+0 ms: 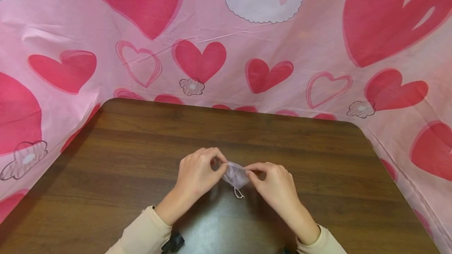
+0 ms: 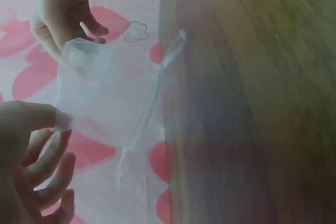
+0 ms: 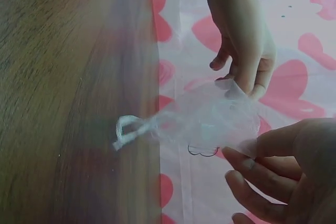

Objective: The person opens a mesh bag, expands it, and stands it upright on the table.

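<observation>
A small sheer whitish drawstring pouch point(image 1: 236, 175) is held up between both hands over the table. My left hand point(image 1: 199, 169) pinches one corner between thumb and forefinger. At the opposite corner my right hand point(image 1: 274, 181) pinches the fabric the same way. The cord point(image 1: 238, 193) dangles in a loop on the side nearer me. In the left wrist view the pouch point(image 2: 105, 93) spreads out thin between the fingers, and its cord point(image 2: 152, 103) runs along one edge. The right wrist view shows the cord loop point(image 3: 128, 129) sticking out from the gathered end. Whether anything lies inside, I cannot tell.
A dark brown wooden table point(image 1: 141, 140) with rounded far corners lies under the hands. Behind and beside it hangs a pink cloth point(image 1: 212, 19) printed with hearts. A black strap piece point(image 1: 173, 243) shows by the left sleeve point(image 1: 144, 232).
</observation>
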Demonstrator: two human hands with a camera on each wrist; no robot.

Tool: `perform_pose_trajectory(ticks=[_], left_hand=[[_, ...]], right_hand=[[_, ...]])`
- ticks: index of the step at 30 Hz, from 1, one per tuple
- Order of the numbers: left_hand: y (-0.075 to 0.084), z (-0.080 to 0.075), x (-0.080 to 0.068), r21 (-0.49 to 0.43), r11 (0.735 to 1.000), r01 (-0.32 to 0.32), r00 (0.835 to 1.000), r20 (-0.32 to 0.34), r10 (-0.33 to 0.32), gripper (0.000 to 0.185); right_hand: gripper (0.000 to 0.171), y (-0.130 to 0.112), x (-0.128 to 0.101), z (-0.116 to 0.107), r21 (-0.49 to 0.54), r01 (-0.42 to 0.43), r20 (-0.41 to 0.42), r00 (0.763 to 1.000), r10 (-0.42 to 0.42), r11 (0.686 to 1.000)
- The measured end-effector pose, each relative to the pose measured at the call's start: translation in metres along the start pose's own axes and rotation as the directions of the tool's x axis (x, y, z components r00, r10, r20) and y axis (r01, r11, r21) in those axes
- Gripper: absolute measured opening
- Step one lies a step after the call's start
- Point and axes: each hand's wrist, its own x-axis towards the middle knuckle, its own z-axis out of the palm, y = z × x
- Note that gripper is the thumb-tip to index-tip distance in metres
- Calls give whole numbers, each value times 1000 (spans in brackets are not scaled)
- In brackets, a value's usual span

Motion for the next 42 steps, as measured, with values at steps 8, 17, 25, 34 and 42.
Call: perform_pose_trajectory(ticks=[8, 17, 25, 34, 42], left_hand=[[0, 1, -1, 3, 1000, -12, 997, 75, 12, 25], [6, 0, -4, -31, 996, -81, 982, 170, 85, 29], [10, 2, -4, -24, 993, -113, 979, 169, 116, 19], [6, 2, -2, 22, 999, -50, 994, 94, 48, 7], [2, 1, -1, -2, 1000, -23, 998, 53, 24, 16]], right_hand=[[17, 2, 1, 1, -11, 19, -47, 999, -20, 1000], [20, 5, 3, 1, -30, 32, -71, 997, -34, 999], [26, 4, 2, 2, -17, 39, -84, 996, -41, 999], [18, -1, 1, 0, -1, 25, 16, 1000, -25, 1000], [15, 0, 0, 0, -35, 55, 8, 998, -55, 998]])
